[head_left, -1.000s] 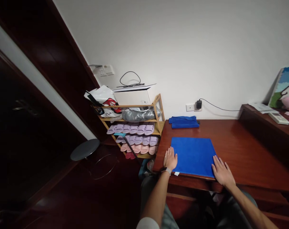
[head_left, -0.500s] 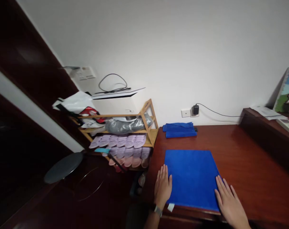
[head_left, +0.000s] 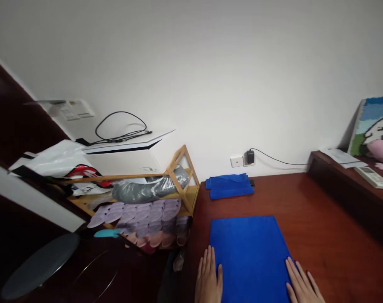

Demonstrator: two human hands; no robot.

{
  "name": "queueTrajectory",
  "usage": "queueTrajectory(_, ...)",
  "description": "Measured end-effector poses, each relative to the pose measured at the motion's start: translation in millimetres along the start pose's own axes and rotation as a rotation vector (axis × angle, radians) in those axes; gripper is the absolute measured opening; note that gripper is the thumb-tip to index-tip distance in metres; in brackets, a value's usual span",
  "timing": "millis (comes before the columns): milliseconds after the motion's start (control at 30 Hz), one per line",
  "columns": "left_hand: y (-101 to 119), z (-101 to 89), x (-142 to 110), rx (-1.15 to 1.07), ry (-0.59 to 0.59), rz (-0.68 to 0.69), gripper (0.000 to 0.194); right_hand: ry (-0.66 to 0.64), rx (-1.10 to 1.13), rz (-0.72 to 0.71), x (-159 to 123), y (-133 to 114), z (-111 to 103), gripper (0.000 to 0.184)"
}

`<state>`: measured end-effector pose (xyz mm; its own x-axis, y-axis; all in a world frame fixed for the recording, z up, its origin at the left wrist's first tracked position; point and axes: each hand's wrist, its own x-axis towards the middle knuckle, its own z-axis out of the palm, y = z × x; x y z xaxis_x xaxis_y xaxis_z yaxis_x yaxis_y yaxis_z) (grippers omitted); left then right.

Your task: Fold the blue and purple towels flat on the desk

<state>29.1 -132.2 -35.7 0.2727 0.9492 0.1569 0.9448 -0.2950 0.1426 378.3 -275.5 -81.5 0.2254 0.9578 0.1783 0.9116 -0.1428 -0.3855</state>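
Note:
A blue cloth (head_left: 248, 256) lies spread flat on the reddish-brown wooden desk (head_left: 324, 235). At its left edge rests my left hand (head_left: 208, 275), palm down with the fingers stretched out. My right hand (head_left: 301, 280) lies flat over the cloth's right edge, its fingers apart. Neither hand grips anything. Farther back on the desk, close to the wall, sits a folded blue cloth (head_left: 231, 186). The near edge of the spread cloth is out of view.
Left of the desk stands a wooden rack (head_left: 186, 193) with lilac slippers (head_left: 140, 214), a white box (head_left: 124, 162) and bags. A round dark stool (head_left: 41, 265) is at lower left. A raised shelf (head_left: 343, 191) on the right carries a white remote (head_left: 373, 177). A black adapter (head_left: 250, 157) is plugged into the wall.
The view has tilted up, so desk, cloth and hands appear lower in the picture. Both hands stay flat at the cloth's side edges, and the cloth looks unchanged.

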Motion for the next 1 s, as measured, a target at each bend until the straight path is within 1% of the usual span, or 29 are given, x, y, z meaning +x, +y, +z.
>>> queueTrajectory(67, 4.2, -5.2, 2.4, -0.004, 0.02, 0.009, 0.066, -0.021, -0.032, 0.013, 3.7, -5.9, -11.2, 0.069)
queueTrajectory(167, 10.8, -13.7, 3.9, -0.009, 0.037, 0.027, 0.063, -0.042, -0.114, 0.056, 6.3, -22.3, -27.6, 0.071)
queueTrajectory(267, 16.4, -22.4, 5.0, -0.01, 0.028, 0.032, 0.062, -0.104, -0.176, 0.069, 7.8, -37.2, -43.5, 0.073)
queueTrajectory(400, 22.4, -33.0, 5.5, -0.014, 0.012, 0.027, 0.061, -0.152, -0.228, 0.082, 8.5, -45.5, -58.0, 0.072)
queueTrajectory(567, 26.4, -39.8, 4.6, -0.027, 0.003, 0.017, 0.06, -0.158, -0.248, 0.081, 7.6, -44.5, -58.4, 0.072)
queueTrajectory(800, 25.4, -37.9, 4.1, -0.02, 0.04, 0.029, 0.06, -0.146, -0.217, 0.076, 7.9, -40.5, -51.9, 0.073)
queueTrajectory(900, 23.3, -35.9, 0.8, -0.018, 0.031, 0.05, 0.059, -0.143, -0.175, 0.067, 7.4, -33.5, -47.3, 0.074)
queueTrajectory(1000, 19.1, -35.0, -2.6, -0.016, 0.008, 0.077, 0.06, -0.181, -0.093, 0.08, 12.4, -21.0, -44.7, 0.075)
